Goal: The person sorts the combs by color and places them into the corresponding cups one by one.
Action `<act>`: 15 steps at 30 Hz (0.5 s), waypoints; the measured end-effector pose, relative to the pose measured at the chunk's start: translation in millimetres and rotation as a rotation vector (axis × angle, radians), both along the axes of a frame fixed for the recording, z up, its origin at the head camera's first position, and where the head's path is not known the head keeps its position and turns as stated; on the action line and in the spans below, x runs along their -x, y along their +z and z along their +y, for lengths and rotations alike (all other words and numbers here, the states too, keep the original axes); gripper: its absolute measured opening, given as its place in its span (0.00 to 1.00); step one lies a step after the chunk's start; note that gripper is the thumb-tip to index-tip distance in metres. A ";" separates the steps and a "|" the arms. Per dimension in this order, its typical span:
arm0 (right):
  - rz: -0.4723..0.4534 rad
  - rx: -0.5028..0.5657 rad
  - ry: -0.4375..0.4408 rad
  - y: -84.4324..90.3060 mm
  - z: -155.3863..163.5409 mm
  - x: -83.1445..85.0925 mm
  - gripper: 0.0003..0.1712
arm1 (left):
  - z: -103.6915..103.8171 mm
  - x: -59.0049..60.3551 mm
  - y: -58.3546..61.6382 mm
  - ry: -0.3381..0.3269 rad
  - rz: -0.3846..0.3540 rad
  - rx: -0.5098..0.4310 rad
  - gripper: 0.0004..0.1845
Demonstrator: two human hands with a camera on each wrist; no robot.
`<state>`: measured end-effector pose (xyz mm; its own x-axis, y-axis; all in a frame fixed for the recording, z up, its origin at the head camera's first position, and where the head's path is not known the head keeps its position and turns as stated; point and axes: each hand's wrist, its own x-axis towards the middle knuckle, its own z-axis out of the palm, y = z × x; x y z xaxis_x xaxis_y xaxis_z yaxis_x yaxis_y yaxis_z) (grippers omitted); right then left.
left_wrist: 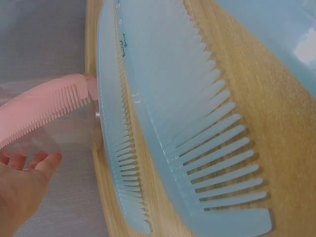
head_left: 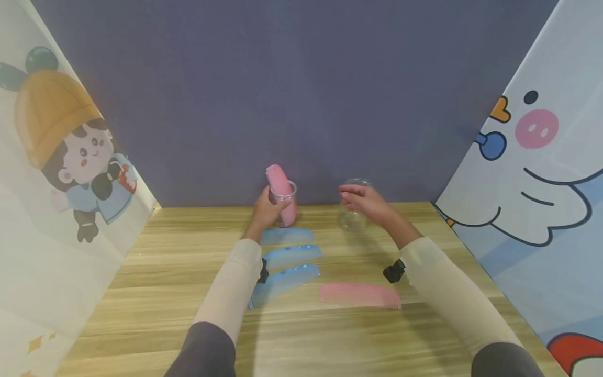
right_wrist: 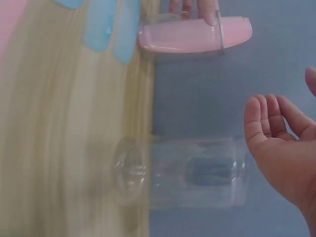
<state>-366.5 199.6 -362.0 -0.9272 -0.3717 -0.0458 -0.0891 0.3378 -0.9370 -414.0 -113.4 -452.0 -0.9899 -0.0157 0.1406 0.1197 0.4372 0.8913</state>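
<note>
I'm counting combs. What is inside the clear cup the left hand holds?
One pink comb stands in the cup, its top poking out. The left hand covers the cup's near side, so its bottom is hidden.

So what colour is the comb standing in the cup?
Pink. The comb stands in the clear cup that the left hand holds; the head view shows it best.

Tiny embossed mark on blue comb [left_wrist: 163, 94], illegible
</note>
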 end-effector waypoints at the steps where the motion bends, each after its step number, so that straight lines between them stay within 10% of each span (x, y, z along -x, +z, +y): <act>1: -0.003 -0.008 -0.001 -2.9 3.6 -1.6 0.31 | -0.1 0.4 -0.2 0.000 -0.001 0.001 0.49; 15: -0.059 -0.124 0.053 -49.4 56.2 -28.9 0.34 | -0.2 4.3 -2.1 0.005 -0.008 0.005 0.50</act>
